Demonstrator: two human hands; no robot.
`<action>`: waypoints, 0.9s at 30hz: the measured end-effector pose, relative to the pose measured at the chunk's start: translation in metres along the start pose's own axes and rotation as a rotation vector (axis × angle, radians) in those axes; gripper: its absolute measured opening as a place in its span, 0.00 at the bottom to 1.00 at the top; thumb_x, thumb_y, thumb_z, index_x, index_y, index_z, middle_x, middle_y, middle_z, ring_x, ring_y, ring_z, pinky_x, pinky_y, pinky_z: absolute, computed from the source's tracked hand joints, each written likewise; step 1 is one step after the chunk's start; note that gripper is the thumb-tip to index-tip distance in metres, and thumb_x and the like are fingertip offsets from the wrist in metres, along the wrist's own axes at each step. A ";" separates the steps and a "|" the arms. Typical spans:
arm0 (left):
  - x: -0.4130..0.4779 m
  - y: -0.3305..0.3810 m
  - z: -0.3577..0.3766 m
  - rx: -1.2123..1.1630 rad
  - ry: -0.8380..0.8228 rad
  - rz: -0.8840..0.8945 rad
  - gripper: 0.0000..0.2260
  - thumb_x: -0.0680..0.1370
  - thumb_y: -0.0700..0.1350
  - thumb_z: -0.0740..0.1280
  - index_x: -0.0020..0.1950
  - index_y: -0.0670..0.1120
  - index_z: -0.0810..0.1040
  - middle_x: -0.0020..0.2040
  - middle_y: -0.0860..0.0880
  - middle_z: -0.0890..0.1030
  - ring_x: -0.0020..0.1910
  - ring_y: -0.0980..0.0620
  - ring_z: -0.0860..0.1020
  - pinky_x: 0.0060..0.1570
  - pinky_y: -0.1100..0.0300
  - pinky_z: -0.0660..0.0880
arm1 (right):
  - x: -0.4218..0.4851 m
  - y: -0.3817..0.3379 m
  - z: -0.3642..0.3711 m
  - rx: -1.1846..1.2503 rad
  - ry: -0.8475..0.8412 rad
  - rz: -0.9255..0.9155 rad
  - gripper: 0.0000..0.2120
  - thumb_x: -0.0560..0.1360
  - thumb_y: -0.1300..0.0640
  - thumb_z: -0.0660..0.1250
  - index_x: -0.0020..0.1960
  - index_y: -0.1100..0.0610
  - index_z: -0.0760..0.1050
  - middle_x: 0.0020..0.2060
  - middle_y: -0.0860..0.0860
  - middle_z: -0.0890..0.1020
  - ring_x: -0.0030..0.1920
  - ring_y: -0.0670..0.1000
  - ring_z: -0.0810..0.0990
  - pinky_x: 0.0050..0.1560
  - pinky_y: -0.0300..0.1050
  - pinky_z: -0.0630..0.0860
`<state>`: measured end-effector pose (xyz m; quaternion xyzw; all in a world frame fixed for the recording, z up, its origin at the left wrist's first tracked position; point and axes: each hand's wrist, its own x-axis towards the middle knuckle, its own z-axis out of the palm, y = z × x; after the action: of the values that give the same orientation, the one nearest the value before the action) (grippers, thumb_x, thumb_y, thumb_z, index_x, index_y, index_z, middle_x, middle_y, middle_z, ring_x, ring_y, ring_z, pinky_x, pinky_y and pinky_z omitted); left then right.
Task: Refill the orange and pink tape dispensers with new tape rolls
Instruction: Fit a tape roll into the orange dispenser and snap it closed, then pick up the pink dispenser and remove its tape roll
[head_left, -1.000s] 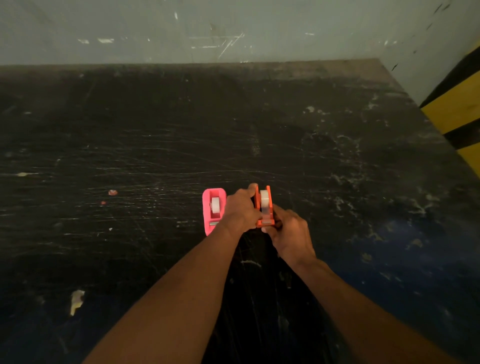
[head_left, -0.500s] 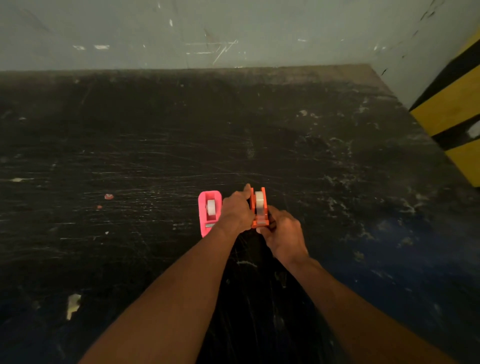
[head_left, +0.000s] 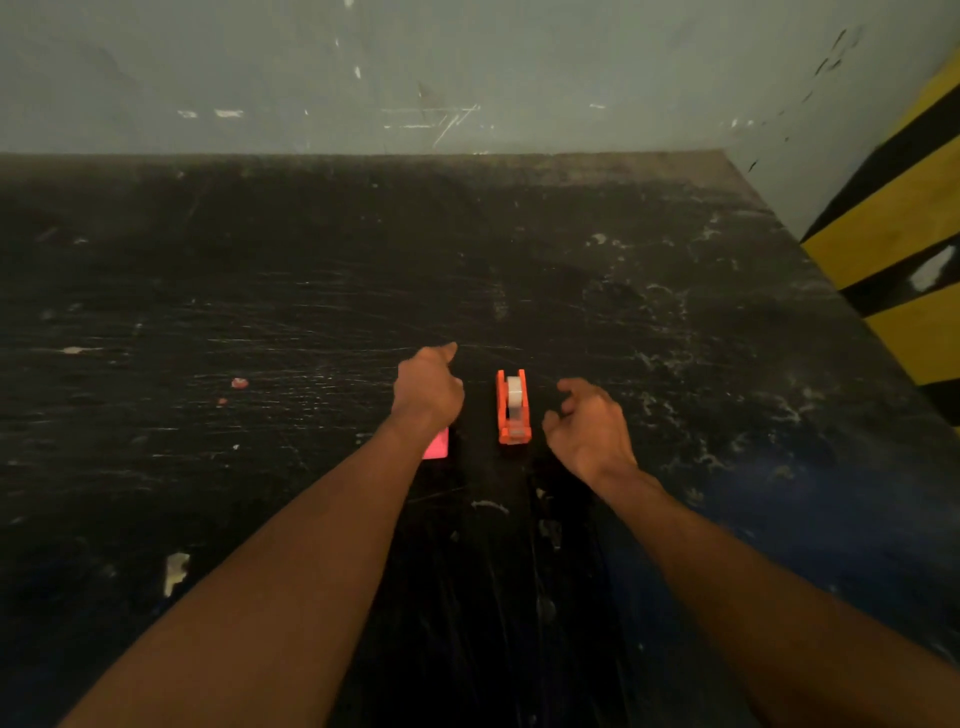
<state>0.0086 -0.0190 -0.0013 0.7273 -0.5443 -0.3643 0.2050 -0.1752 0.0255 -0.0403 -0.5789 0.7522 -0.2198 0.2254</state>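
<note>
The orange tape dispenser (head_left: 513, 408) stands alone on the dark table (head_left: 311, 291) with a whitish tape roll (head_left: 514, 391) in its cradle. Neither hand touches it. My right hand (head_left: 587, 426) hovers just right of it, fingers spread and curled, holding nothing. My left hand (head_left: 427, 387) is to its left, loosely curled with one finger stretched forward. It covers most of the pink tape dispenser (head_left: 436, 446), of which only the near corner shows below the wrist. Whether the left hand grips the pink dispenser is hidden.
The scratched black table runs to a grey wall (head_left: 467, 78) at the back. A yellow and black striped post (head_left: 904, 249) stands past the right edge. Small pink scraps (head_left: 239, 383) lie to the left, and a pale chip (head_left: 175, 569) marks the near left.
Both hands have let go of the orange dispenser. My left hand moved left over the pink dispenser, and my right hand drew away to the right and opened.
</note>
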 end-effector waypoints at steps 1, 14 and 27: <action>-0.003 -0.001 -0.010 -0.007 0.035 0.002 0.25 0.77 0.36 0.65 0.73 0.49 0.68 0.64 0.39 0.78 0.56 0.42 0.82 0.56 0.48 0.80 | 0.002 -0.007 -0.006 0.005 0.019 -0.017 0.21 0.73 0.57 0.70 0.66 0.55 0.74 0.52 0.54 0.81 0.53 0.52 0.79 0.58 0.47 0.77; -0.017 -0.049 -0.036 0.075 -0.020 -0.119 0.28 0.76 0.40 0.68 0.75 0.49 0.65 0.70 0.43 0.73 0.63 0.47 0.76 0.59 0.54 0.75 | -0.003 -0.083 0.039 0.119 -0.336 -0.071 0.22 0.77 0.57 0.67 0.70 0.53 0.69 0.49 0.52 0.83 0.50 0.50 0.80 0.58 0.44 0.75; -0.023 -0.067 -0.026 -0.227 -0.110 -0.096 0.27 0.76 0.31 0.65 0.71 0.52 0.70 0.50 0.45 0.82 0.45 0.50 0.82 0.36 0.61 0.82 | -0.015 -0.092 0.046 0.125 -0.425 -0.052 0.25 0.77 0.64 0.65 0.73 0.53 0.67 0.62 0.54 0.79 0.60 0.52 0.79 0.62 0.45 0.74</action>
<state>0.0684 0.0218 -0.0241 0.7035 -0.4746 -0.4724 0.2380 -0.0737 0.0157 -0.0214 -0.6161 0.6575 -0.1449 0.4088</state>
